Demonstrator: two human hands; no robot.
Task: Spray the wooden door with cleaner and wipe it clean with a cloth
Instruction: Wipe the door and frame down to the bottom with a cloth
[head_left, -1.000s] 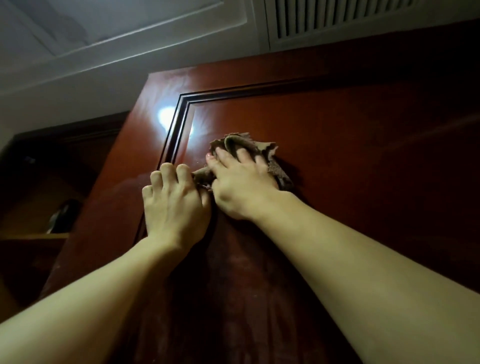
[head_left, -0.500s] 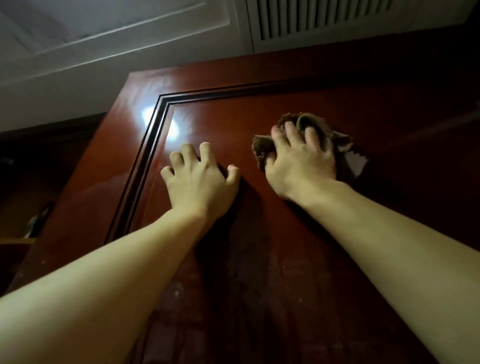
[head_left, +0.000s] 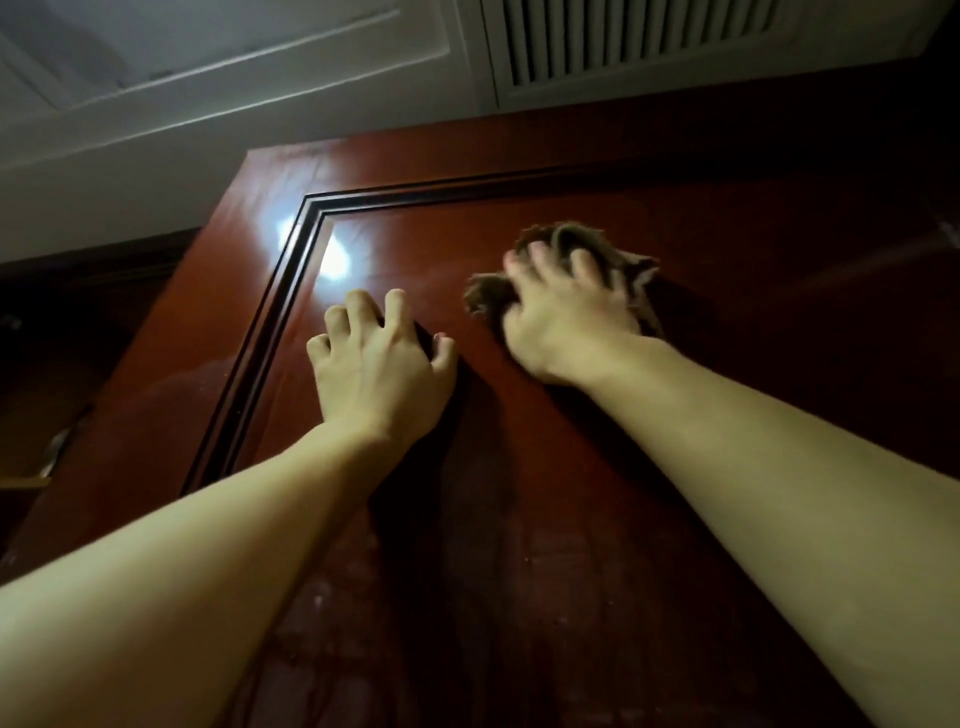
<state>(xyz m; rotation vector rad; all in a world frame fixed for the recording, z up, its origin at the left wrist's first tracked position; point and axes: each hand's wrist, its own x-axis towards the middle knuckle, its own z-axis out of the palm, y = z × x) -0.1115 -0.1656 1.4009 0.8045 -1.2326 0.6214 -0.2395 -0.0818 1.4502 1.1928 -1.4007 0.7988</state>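
Observation:
The glossy red-brown wooden door (head_left: 753, 364) fills most of the head view, seen from below. My right hand (head_left: 566, 322) holds a bunched brown cloth (head_left: 621, 260) against the upper panel, its fingers spread over the folds and the thumb tucked at the cloth's left side. To its left, my left hand (head_left: 379, 374) rests on the bare panel on arched fingertips and holds nothing. Dull streaks and specks show on the lower panel. No spray bottle is in view.
A dark raised moulding (head_left: 270, 312) frames the panel, just left of my left hand. Above the door are a white vent grille (head_left: 649, 41) and white ceiling trim (head_left: 208, 78). Left of the door's edge lies a dark recess (head_left: 78, 338).
My right hand has swept the cloth rightward from the panel's left edge, then drifted slightly back left. My left hand has moved off the moulding onto the panel.

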